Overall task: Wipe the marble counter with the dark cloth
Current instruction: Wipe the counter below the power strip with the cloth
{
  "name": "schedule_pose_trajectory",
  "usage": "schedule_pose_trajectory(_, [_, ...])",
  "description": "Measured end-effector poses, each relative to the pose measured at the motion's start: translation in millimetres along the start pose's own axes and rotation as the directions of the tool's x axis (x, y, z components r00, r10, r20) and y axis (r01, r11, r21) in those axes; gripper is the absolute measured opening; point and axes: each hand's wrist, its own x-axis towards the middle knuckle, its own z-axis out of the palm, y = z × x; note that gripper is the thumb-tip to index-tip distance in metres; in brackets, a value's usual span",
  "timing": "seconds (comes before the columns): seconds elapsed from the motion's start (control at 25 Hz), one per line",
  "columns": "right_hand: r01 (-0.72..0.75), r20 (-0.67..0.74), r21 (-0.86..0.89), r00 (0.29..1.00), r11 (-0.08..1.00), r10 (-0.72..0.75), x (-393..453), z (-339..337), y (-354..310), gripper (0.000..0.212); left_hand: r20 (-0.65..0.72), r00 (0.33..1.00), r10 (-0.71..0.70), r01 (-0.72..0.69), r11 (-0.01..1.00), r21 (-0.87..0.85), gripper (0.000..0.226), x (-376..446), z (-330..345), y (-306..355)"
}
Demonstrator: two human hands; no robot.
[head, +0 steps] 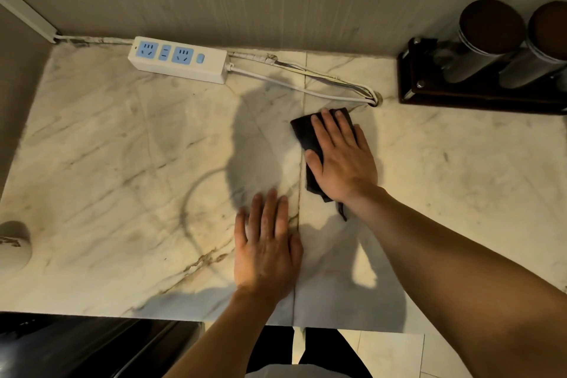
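The marble counter (pixel 122 163) fills the view, pale with grey and brown veins and a seam down its middle. A dark cloth (pixel 303 135) lies folded on it just right of the seam, near the back. My right hand (pixel 340 153) presses flat on the cloth, fingers spread and pointing toward the wall, covering most of it. My left hand (pixel 265 245) rests palm down on the bare marble left of the seam, closer to the front edge, fingers apart, holding nothing.
A white power strip (pixel 179 59) with blue sockets lies along the back wall; its cable (pixel 294 86) runs right into a hole in the counter. A dark stand (pixel 478 95) with two metal canisters sits back right. A pale round object (pixel 13 245) is at far left.
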Motion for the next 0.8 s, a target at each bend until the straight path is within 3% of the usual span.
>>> schedule_pose_trajectory(0.8, [-0.354, -0.05, 0.112, 0.931, 0.929, 0.361, -10.9, 1.1, -3.2, 0.066, -0.003, 1.0, -0.012, 0.011, 1.0, -0.028, 0.058, -1.0, -3.5, -0.6])
